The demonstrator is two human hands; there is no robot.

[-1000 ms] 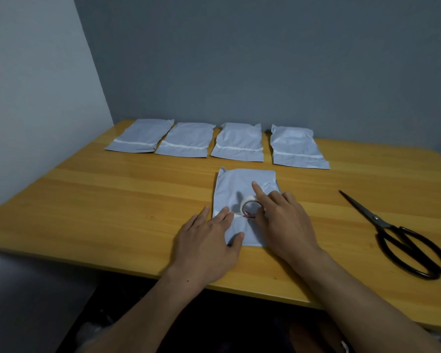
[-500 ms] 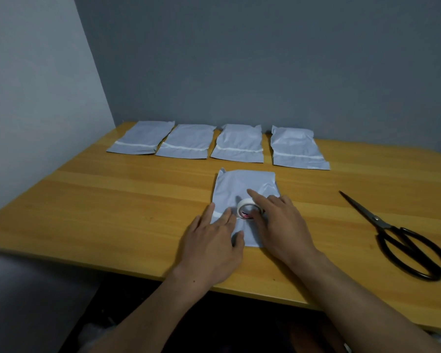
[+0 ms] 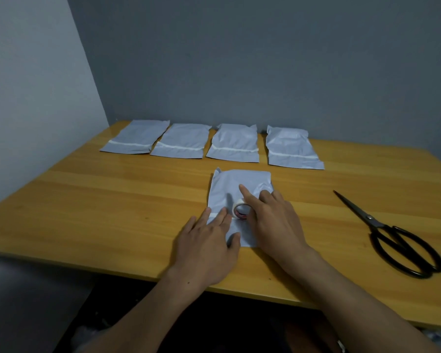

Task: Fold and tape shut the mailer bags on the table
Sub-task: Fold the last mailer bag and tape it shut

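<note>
The bag (image 3: 237, 182) in work lay flat near the front middle of the table (image 3: 112, 212), its flap apparently folded toward the person. A white strip (image 3: 212, 214) of tape ran across it from the left edge. The roll (image 3: 240, 210) stood on edge on the bag, probably so the strip could be drawn straight across the fold. The left hand (image 3: 206, 243) lay spread and flat on the bag's left part, fingertips on the strip, seemingly to pin its start and keep the bag from sliding. The right hand (image 3: 273, 220) wrapped the roll from the right, index finger stretched out past it and the other fingers curled; its thumb was hidden. The scissors (image 3: 397, 238) lay well to the right, within reach for the cut. Along the far edge sat the back row (image 3: 233, 143) of four bags, each already crossed by a white strip, so this looked like the last one.
</note>
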